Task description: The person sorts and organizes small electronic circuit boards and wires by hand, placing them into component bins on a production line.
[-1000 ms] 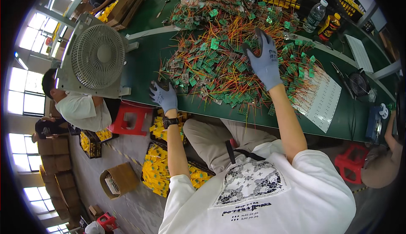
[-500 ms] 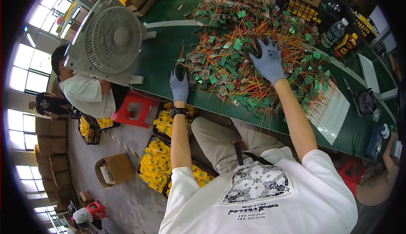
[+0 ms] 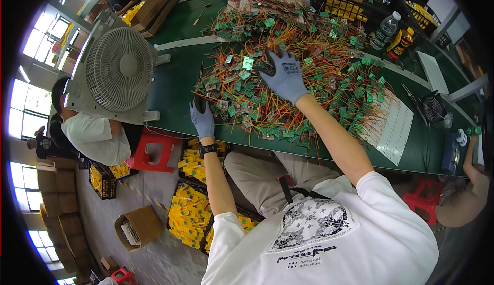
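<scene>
A wide heap of small green circuit boards [image 3: 242,87] with red and yellow wires covers the middle of the green table [image 3: 177,87]. My right hand [image 3: 285,76], in a grey-blue glove, lies palm down on the heap with its fingers spread. No board shows in its grip. At the heap's near left edge is my left hand [image 3: 202,120], gloved alike, fingers apart and beside the outermost wires. Its palm side is hidden.
A grey fan [image 3: 118,68] stands at the table's left. White perforated panels [image 3: 393,135] lie at the right, with a water bottle [image 3: 386,30] and a dark drink bottle [image 3: 400,43] beyond. Crates of yellow pieces [image 3: 189,215] sit on the floor; people sit at both sides.
My right hand has moved left and a little nearer across the heap. My left hand stays by the heap's left edge. The whole view has shifted slightly.
</scene>
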Demonstrator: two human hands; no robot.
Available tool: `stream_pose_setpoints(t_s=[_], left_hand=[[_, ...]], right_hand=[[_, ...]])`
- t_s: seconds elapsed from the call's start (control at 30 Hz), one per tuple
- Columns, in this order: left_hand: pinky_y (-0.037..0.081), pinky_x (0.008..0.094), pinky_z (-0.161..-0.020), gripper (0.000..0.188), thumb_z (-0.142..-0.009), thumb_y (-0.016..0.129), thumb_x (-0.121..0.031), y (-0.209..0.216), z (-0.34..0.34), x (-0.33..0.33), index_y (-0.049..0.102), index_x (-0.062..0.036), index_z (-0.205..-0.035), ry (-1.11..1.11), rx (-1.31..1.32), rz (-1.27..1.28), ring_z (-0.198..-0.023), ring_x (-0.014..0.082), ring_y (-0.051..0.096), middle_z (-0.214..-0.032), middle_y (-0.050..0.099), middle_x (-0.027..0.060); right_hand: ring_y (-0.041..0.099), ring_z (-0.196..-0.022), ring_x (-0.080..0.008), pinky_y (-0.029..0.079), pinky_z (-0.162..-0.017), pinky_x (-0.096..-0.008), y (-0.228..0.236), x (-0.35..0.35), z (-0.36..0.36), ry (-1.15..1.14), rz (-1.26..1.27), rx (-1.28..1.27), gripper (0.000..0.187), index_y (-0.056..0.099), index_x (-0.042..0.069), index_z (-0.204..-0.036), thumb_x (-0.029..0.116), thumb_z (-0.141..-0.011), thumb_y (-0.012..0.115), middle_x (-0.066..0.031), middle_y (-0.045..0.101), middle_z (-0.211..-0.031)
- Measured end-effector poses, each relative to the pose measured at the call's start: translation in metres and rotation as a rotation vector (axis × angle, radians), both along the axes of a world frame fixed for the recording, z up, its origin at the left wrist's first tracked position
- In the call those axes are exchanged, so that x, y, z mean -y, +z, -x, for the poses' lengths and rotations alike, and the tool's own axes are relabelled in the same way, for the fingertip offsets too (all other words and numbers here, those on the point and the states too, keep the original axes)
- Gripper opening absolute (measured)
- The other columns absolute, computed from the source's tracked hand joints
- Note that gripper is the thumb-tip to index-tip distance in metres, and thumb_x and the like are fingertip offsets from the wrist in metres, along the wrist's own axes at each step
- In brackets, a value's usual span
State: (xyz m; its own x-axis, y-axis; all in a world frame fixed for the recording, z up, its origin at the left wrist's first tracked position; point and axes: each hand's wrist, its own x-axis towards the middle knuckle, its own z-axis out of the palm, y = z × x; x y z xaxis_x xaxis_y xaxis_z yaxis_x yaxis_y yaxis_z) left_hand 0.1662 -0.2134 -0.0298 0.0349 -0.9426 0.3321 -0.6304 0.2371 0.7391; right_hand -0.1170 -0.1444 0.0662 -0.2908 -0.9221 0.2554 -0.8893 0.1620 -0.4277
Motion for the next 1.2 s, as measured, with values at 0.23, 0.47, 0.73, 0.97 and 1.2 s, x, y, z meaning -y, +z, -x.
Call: stream_pose_setpoints(t_s=[0.23,0.47,0.73,0.97,1.2], left_hand=[[0.042,0.0363,-0.097,0.033,-0.094,0.053,-0.010,0.000,0.006,-0.005,0.052,0.0046,-0.124,0.069,-0.203,0.117,-0.111,0.0291,0.055,-0.121,0.057,0.0168],[0.041,0.0346,-0.098,0.035,-0.094,0.051,-0.006,0.006,-0.016,-0.007,0.048,0.0038,-0.128,0.125,-0.534,0.084,-0.113,0.0246,0.052,-0.126,0.054,0.0151],[0.033,0.0429,-0.109,0.054,-0.083,0.060,0.007,0.051,0.048,-0.142,0.046,-0.0018,-0.134,-0.104,-0.213,0.398,-0.128,0.0312,0.044,-0.139,0.047,0.0144],[0.024,0.0552,-0.113,0.057,-0.073,0.072,-0.014,0.069,0.160,-0.222,0.054,-0.0087,-0.127,-0.706,0.327,0.370,-0.129,0.0359,0.041,-0.132,0.048,0.0174],[0.018,0.0619,-0.113,0.052,-0.075,0.070,-0.025,0.045,0.189,-0.186,0.057,-0.0123,-0.124,-0.835,0.547,0.353,-0.132,0.0405,0.035,-0.136,0.045,0.0161]], right_hand=[[0.035,-0.133,-0.0422,0.029,-0.108,-0.0538,-0.006,0.009,-0.018,-0.004,0.052,-0.005,0.074,0.043,0.012,-0.140,0.057,-0.084,0.058,-0.0197,0.039,-0.143],[0.037,-0.132,-0.0409,0.030,-0.109,-0.0513,-0.001,0.003,-0.014,0.028,0.101,0.108,0.065,0.045,0.010,-0.138,0.049,-0.088,0.058,-0.0187,0.042,-0.141],[0.052,-0.124,-0.0296,0.040,-0.105,-0.0364,0.007,-0.086,0.102,0.011,0.450,0.746,0.046,0.053,0.006,-0.129,0.026,-0.089,0.064,-0.0138,0.048,-0.138],[0.036,-0.137,-0.0334,0.031,-0.112,-0.0419,0.009,-0.060,0.145,-0.128,0.053,0.457,0.077,0.036,0.009,-0.145,0.055,-0.086,0.057,-0.0190,0.035,-0.149],[0.022,-0.138,-0.0492,0.021,-0.115,-0.0543,-0.003,-0.052,0.114,-0.160,-0.328,-0.055,0.082,0.030,0.012,-0.148,0.059,-0.086,0.052,-0.0216,0.024,-0.153]])
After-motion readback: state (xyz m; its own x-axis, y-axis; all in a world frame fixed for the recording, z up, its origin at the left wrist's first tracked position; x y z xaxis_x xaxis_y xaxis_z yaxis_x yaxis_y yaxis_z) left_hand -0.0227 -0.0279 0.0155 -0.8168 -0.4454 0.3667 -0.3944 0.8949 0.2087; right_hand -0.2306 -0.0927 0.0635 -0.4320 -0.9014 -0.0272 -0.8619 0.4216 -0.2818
